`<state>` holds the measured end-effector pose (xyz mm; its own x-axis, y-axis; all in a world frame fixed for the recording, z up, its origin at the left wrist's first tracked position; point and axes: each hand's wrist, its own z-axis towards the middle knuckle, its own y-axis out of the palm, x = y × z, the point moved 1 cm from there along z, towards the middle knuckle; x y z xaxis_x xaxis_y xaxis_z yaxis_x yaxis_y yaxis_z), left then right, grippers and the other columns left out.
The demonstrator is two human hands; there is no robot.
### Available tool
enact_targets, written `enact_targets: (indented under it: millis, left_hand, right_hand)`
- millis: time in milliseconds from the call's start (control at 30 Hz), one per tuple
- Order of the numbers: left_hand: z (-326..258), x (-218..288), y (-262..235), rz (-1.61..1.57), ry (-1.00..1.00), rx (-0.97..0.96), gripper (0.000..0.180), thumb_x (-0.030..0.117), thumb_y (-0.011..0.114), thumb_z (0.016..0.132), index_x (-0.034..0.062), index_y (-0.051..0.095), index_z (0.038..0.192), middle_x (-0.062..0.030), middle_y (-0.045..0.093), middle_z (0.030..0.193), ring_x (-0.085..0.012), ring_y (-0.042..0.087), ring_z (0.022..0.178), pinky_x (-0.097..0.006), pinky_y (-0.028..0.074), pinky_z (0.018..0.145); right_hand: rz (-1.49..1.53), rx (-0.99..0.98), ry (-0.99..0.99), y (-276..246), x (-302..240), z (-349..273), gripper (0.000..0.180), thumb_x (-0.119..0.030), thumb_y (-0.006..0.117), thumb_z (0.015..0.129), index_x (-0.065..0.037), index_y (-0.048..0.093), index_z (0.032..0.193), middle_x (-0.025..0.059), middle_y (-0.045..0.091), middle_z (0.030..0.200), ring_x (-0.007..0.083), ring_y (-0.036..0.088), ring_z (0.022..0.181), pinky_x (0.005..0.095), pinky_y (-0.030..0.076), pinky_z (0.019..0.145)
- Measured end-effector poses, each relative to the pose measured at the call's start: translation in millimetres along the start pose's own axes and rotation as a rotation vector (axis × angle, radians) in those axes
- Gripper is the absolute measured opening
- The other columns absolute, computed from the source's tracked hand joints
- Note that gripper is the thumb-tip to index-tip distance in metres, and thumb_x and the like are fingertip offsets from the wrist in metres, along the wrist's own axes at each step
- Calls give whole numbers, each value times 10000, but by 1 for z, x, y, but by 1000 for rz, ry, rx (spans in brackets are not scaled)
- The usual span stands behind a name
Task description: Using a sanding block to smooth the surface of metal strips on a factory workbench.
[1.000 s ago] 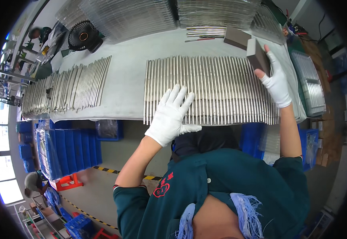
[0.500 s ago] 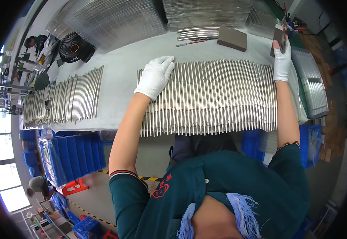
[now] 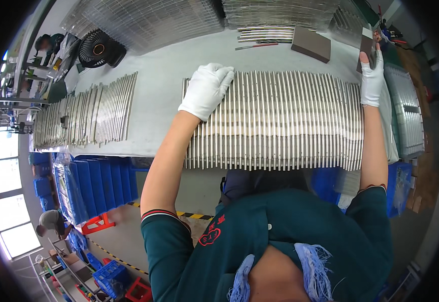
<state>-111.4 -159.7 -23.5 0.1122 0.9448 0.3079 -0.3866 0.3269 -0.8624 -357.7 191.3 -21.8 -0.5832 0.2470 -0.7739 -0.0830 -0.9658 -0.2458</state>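
Note:
A long row of thin shiny metal rods [image 3: 275,121] lies side by side on the table in front of me. My left hand [image 3: 207,91], in a white glove, rests on the row's left end. Its fingers are bent and held together over the rods near their far ends; the fingertips are partly hidden. Beyond the row's far right corner, my right hand [image 3: 372,78] grips a grey-brown block [image 3: 366,48] standing on edge. Bare fingertips show at that glove's end. A second grey-brown block [image 3: 311,44] lies flat behind the row.
Another group of rods [image 3: 91,113] lies at the left of the pale tabletop [image 3: 154,93]. A black fan [image 3: 98,49] and stacked clear plastic trays [image 3: 154,22] stand behind. More trays [image 3: 403,110] are at the right, with blue crates [image 3: 98,186] below the table.
The whole view has shifted a little, so the table's contents sit farther right. My left hand's fingers look more bent on the rods. My right hand keeps its hold on the block.

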Motion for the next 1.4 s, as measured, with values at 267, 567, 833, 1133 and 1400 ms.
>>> enact_targets:
  millis: [267,567,833,1133,1400]
  left_hand:
    - [-1,-4,0,35,41,5,251,282,572,982,115,735,1075,-155,705,947,-358,663,848,-458,544,760]
    - [-54,49,-18,170,54,-202,575,407,522,1001,10,499,1417,-248,477,1463,-431,428,1371,-505,311,1158]
    - [-132,119,-43,42,-17,-218,669,284,747,829,26,513,1401,-172,510,1446,-358,460,1370,-486,359,1138]
    - [-137,116,-31,145,-10,-37,630,42,704,685,51,598,1306,-117,604,1322,-299,561,1257,-451,425,1087]
    - [-140,112,-30,112,40,20,577,47,683,690,42,619,1263,-123,615,1298,-302,568,1245,-451,440,1075]
  right_hand:
    - [-26,19,-46,3,4,0,751,-347,745,917,33,413,1473,162,537,1419,220,535,1282,313,396,1091]
    - [26,-38,-57,2,-3,-4,754,-316,756,911,40,404,1475,168,515,1434,238,537,1276,333,402,1096]
    - [-31,-43,-191,0,-16,-8,746,-330,765,897,1,429,1475,162,516,1431,233,539,1266,334,417,1082]
    - [-410,-946,-534,31,-128,-83,852,-523,755,774,-68,479,1440,182,535,1410,425,467,1324,468,354,1137]
    - [-482,-894,-362,14,-98,-80,850,-628,685,797,0,527,1347,242,530,1384,427,459,1326,473,360,1124]
